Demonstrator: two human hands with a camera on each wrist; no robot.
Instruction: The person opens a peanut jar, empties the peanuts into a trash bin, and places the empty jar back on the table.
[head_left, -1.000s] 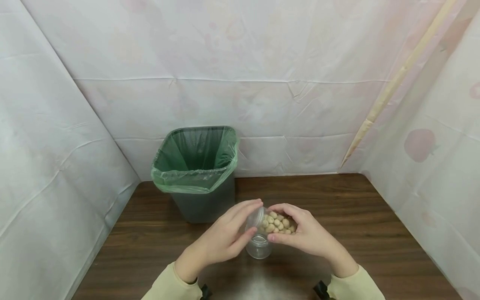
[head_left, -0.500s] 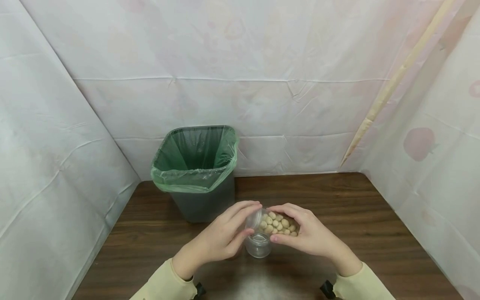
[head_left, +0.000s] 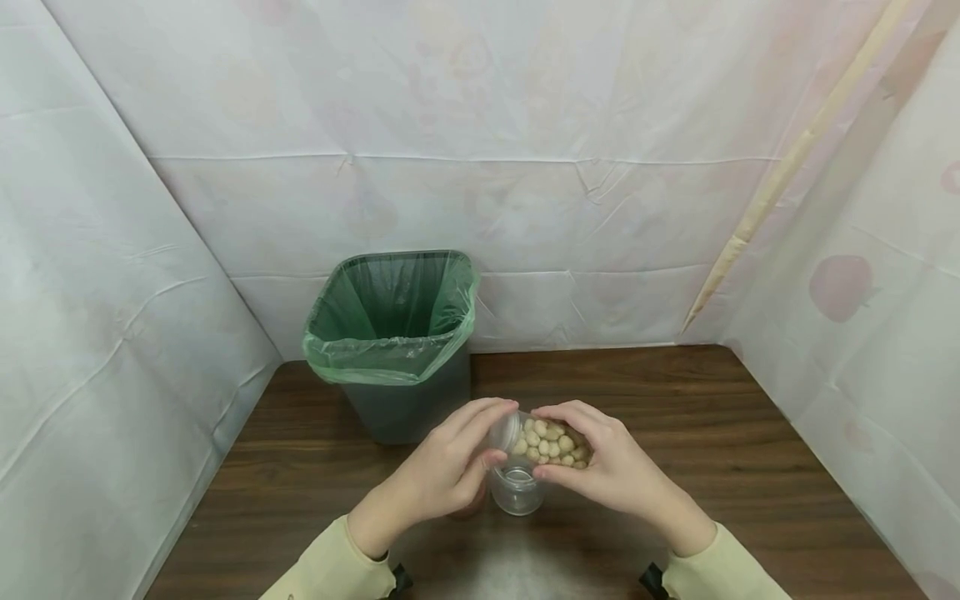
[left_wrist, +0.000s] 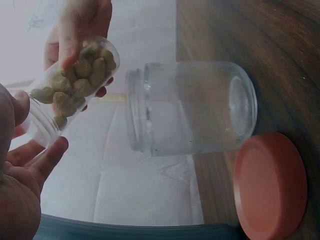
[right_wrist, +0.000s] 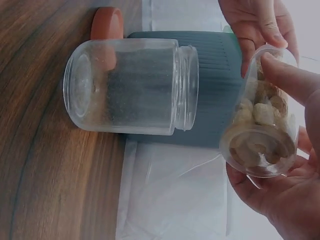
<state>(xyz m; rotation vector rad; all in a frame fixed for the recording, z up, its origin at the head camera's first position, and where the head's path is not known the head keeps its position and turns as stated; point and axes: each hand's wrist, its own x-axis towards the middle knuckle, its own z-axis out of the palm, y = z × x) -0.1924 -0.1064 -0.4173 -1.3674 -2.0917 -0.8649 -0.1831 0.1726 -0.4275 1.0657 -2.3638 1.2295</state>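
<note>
A small clear plastic jar of tan, nut-like pieces (head_left: 551, 442) lies on its side in the air between my hands, its mouth end to the left. My right hand (head_left: 611, 454) grips its body, thumb on the near side and fingers on the far side. With thumb and fingers, my left hand (head_left: 442, 467) holds the ridged, clear lid end (left_wrist: 42, 122). Below them an empty glass jar (head_left: 517, 493) stands upright and uncovered on the table. An orange-red lid (left_wrist: 270, 185) lies beside that jar, mostly hidden by my left hand in the head view.
A dark grey bin (head_left: 408, 412) with a green liner bag (head_left: 367, 362) stands behind and left of the hands. The brown wooden table (head_left: 712, 433) meets pale cloth walls (head_left: 525, 217) at the back and sides.
Both hands and the jar of pieces shift slightly, first right, then back left. The hold stays the same, and the glass jar and bin stay put.
</note>
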